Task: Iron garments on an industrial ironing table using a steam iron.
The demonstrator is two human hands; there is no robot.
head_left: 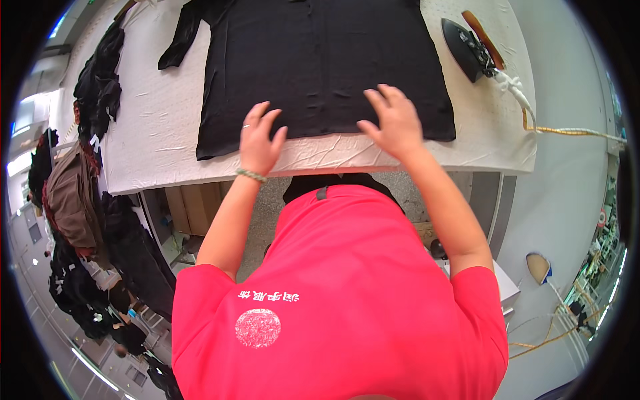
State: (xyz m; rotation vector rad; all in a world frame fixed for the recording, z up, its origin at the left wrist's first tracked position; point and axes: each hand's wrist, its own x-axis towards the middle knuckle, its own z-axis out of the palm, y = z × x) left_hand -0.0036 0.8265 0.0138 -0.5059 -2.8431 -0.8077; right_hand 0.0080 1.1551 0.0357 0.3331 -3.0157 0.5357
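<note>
A red T-shirt [340, 300], worn by the person, fills the lower part of the view from 5 to 7 o'clock, a round pale print set on it. From it two bare forearms are stretched up toward the centre. The left hand [259, 141], a bead bracelet [251, 175] at its wrist and a ring on one finger, is laid flat on the lower hem of a black shirt [320, 60]; its grip is open, fingers spread, nothing clasped. The right hand [395, 121] is pressed flat on the same hem just toward 3 o'clock of the left, its grip likewise open with fingers splayed. The black shirt is spread out flat on a white padded ironing surface [153, 133], reaching from the centre up to 12 o'clock, one sleeve trailing out toward 11 o'clock. A dark iron [470, 47] is seen lying on the surface at 1 o'clock, well apart from both hands, with a white-wrapped cord [527, 107] led off its end toward 3 o'clock. Dark garments [100, 73] are draped over the surface's edge at 10 o'clock. More clothes, brown and black, are hung in a heap [73, 220] at 8 to 9 o'clock, beside the surface.
</note>
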